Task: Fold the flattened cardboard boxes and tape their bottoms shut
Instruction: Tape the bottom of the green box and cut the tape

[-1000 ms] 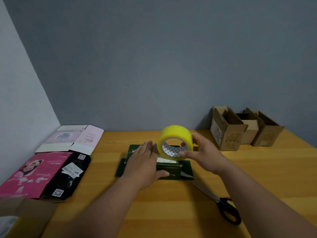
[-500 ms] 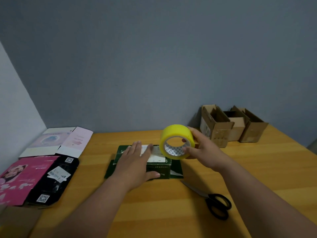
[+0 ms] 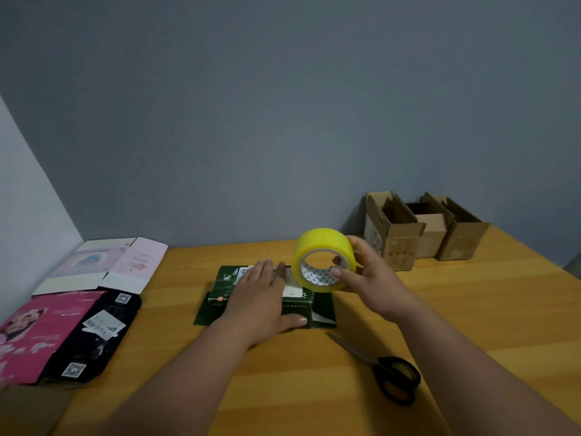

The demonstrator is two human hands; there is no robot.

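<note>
A dark green box [image 3: 226, 289] stands folded in the middle of the wooden table [image 3: 471, 309], its flaps spread on the tabletop. My left hand [image 3: 262, 305] lies flat on top of it, fingers straight, thumb against the front face. My right hand [image 3: 371, 278] grips a yellow tape roll [image 3: 323, 247] just above the box's right end, thumb at the roll's inner rim. Whether a strip runs from the roll to the box is unclear.
Black-handled scissors [image 3: 394, 377] lie near the front right. Three folded brown boxes [image 3: 393, 237] stand against the wall at back right. Flattened pink, black and white boxes [image 3: 94, 325] lie at the left.
The camera has shifted, so the scene sits differently in frame. My left hand has slid a little left along the box top, and the tape roll stays at its right end.
</note>
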